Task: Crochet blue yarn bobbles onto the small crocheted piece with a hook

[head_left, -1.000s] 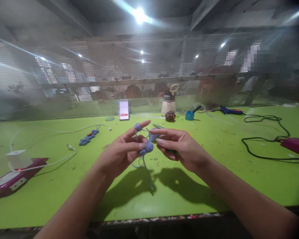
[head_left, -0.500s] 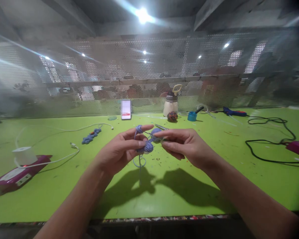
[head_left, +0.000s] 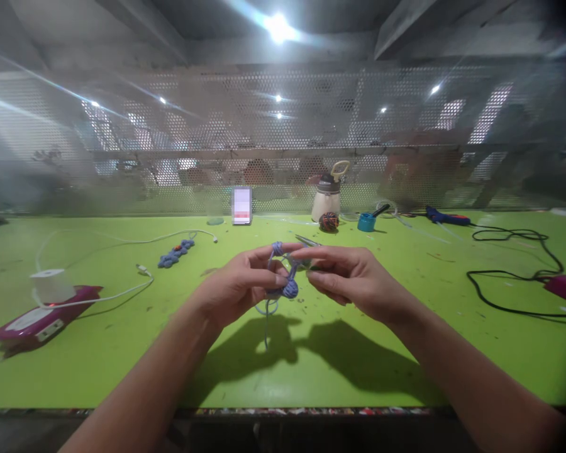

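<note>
My left hand (head_left: 236, 282) pinches a small blue-purple crochet piece (head_left: 290, 289) between thumb and fingers. Blue yarn (head_left: 277, 249) is wound round its raised index finger, and a loose tail hangs beneath. Facing it from the right, my right hand (head_left: 353, 275) is closed on a thin crochet hook (head_left: 304, 263), mostly hidden by the fingers. Yarn stretches upward from the piece toward the hook's tip. Just behind the right fingertips lie pointed metal blades (head_left: 307, 241), apparently scissors.
A finished blue braided strip (head_left: 176, 253) lies left, near white cables and a purple power strip (head_left: 47, 318). At the back stand a phone (head_left: 242, 206), a bottle (head_left: 326, 200), a dark yarn ball (head_left: 329, 221) and a blue tub (head_left: 366, 222). A glue gun (head_left: 447, 216) lies right.
The crochet piece has tipped a little down and right in my left hand, and the yarn above it now stands drawn up in a longer loop. The view has shifted slightly.
</note>
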### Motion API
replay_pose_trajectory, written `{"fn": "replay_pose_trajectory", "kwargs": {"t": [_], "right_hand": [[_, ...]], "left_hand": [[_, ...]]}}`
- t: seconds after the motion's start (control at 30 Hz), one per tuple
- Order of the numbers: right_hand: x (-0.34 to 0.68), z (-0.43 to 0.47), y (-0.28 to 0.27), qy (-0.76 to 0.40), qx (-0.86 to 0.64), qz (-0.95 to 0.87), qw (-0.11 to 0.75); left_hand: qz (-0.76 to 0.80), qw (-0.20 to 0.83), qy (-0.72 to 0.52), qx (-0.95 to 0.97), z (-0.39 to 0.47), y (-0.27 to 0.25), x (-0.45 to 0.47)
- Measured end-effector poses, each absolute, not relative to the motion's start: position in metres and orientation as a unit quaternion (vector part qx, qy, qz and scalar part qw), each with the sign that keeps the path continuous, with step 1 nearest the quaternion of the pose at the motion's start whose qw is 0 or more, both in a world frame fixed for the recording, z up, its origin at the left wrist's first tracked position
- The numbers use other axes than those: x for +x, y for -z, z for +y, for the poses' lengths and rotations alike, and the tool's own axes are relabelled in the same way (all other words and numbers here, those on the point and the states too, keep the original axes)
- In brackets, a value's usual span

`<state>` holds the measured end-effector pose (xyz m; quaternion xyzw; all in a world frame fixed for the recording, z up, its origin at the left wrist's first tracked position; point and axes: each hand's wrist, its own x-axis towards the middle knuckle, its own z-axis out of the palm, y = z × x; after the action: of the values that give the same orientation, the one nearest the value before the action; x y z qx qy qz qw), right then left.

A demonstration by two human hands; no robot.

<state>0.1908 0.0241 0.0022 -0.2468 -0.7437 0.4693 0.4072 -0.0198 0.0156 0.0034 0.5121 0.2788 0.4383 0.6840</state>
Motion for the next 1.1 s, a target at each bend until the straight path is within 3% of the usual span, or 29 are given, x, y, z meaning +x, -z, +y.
{"fn": "replay_pose_trajectory", "kwargs": {"t": [0.57,0.83,1.1], "right_hand": [[0.191,0.030,0.004,-0.567,-0.227,-0.678,0.408],[0.203,0.026,-0.010,-0.450,-0.263,-0.782,0.341],[0.209,0.029,-0.013,-0.218,-0.235,-0.896,0.306]], "left_hand": [[0.283,0.662,-0.460,0.520,0.015,-0.007,-0.026],[0.307,0.627,-0.456,0.552,0.014,-0.011,-0.030],[0.336,0.563,-0.428,0.622,0.013,-0.010,-0.029]]}}
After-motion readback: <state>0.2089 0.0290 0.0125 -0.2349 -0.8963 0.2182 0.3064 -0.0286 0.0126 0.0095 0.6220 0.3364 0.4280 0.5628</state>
